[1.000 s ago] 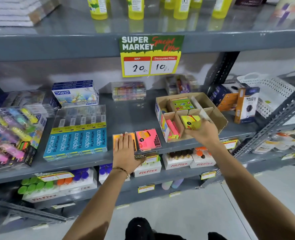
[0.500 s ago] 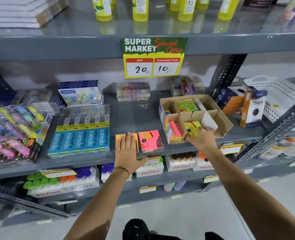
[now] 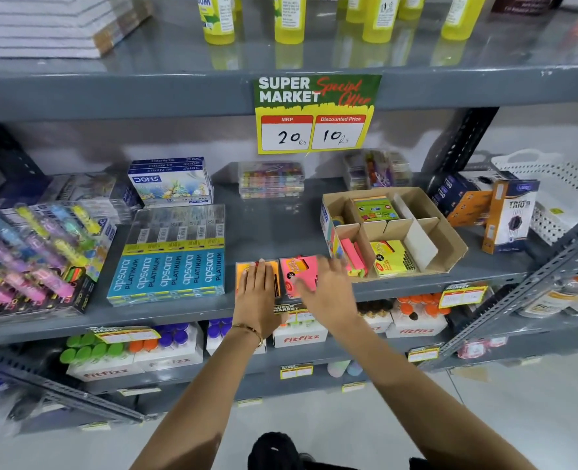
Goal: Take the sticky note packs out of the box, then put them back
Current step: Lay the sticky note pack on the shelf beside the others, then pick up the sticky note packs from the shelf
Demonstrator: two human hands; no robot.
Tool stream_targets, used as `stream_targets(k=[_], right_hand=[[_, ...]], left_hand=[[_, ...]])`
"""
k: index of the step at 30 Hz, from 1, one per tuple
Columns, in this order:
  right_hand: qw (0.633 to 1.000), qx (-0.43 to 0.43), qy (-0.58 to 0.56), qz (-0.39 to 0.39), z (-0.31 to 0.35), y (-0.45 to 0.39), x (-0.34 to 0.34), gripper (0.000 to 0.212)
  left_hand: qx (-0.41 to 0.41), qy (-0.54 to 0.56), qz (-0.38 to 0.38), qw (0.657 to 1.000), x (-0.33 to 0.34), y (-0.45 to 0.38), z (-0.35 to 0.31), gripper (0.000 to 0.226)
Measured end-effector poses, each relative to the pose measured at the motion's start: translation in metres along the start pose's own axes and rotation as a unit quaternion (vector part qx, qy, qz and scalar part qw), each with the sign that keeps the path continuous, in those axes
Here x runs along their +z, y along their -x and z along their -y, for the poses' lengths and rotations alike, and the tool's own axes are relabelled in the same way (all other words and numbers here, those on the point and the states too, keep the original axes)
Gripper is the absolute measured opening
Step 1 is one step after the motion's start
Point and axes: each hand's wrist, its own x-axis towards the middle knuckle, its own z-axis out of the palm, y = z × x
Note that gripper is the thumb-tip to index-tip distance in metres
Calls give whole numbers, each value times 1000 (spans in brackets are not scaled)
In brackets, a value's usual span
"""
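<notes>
A cardboard box (image 3: pixel 450 242) with dividers stands on the middle shelf at the right. Inside it lie a yellow sticky note pack (image 3: pixel 391 257) in the front cell, pink packs (image 3: pixel 352 254) on edge in the left cell, and a green pack (image 3: pixel 376 208) at the back. On the shelf left of the box lie an orange pack (image 3: pixel 242 268) and a pink pack (image 3: pixel 297 271). My left hand (image 3: pixel 258 293) rests flat on the orange pack. My right hand (image 3: pixel 325 286), blurred, hovers over the pink pack with fingers spread and nothing in it.
Blue pencil boxes (image 3: pixel 169 269) lie left of the orange pack, highlighter packs (image 3: pixel 26 262) further left. Boxes (image 3: pixel 504 215) and a white basket (image 3: pixel 559 195) stand right of the cardboard box. A price sign (image 3: pixel 314 113) hangs from the upper shelf. Bottles (image 3: pixel 287 18) stand above.
My right hand has set the yellow pack down in the box's front cell, let go of it, and swung left over the pink pack on the shelf. The left hand has stayed on the orange pack.
</notes>
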Motion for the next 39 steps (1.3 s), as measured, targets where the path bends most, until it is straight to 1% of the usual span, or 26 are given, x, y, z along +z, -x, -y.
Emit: stream_targets(k=[1,2,4,7,12,17,20,23,25,27,29,31,32,34,37,39], right_hand=[[999,31,20,38,1,-1,9,71],[996,55,39,60,2,-1,16,79],[993,73,65,70,1,-3,24,85],[994,65,73,56,-1,-7,27,85],[994,56,86,46,-9,-11,29,77],[991,63,109,46,-4,-12,34,82],[994,56,95,25,-8,-12,33,76],[999,39,21,10,-6,-6,19,67],[999,1,-34,-25,-5,0,-3,64],[994,-18,-78,-74,-11,2,-34,65],[988,-5,-84,-133,-32,-3,-67,69],[984,46,-52,-166,-63,-13,-90,74],[983,82,-32,-161,-79,-18,-96,74],[984,134,9,-116,-108,-24,-94,72],[988,124,59,-69,-134,-34,-77,78],[990,108,72,-56,-146,-44,-64,76]], left_hand=[[2,9,-2,1000,-1,0,0,101],[6,10,1,1000,-1,0,1,101],[11,-8,3,1000,-2,-1,0,100],[7,-28,6,1000,-2,-1,-1,100],[0,-46,11,999,0,-1,-1,101],[0,-36,9,999,0,-1,-1,98],[4,-42,9,999,-2,0,-1,97],[-1,-15,-1,1000,-2,1,0,97],[-3,-30,3,1000,-1,1,0,97],[-1,-60,10,998,1,1,0,97],[-3,-61,10,998,1,0,0,98],[-2,-52,4,999,1,0,1,102],[-1,-50,3,999,1,0,0,104],[0,-37,2,999,1,1,0,108],[0,-18,-2,1000,1,1,-1,108],[-2,-8,0,1000,0,1,-1,108]])
